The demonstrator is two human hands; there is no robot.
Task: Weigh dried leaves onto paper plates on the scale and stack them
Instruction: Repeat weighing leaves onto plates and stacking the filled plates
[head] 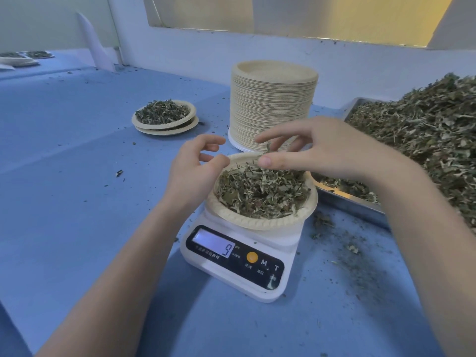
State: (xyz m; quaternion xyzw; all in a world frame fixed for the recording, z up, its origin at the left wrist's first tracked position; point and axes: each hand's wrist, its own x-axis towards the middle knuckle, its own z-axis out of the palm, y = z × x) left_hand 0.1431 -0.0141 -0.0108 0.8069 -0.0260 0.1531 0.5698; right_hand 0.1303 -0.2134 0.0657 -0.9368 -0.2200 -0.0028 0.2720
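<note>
A white digital scale (239, 264) stands on the blue table, its display reading 9. On it sits a paper plate (260, 222) filled with dried leaves (260, 189). My right hand (316, 148) hovers over the plate's far side and pinches a few leaves between thumb and fingers. My left hand (195, 168) is at the plate's left rim, fingers loosely curled, thumb near the rim; it holds nothing that I can see. Two filled plates (164, 118) lie stacked at the left.
A tall stack of empty paper plates (273, 104) stands behind the scale. A metal tray (358, 199) heaped with dried leaves (425, 132) is at the right. Leaf crumbs litter the table (77, 202). More filled plates (23, 57) sit far left.
</note>
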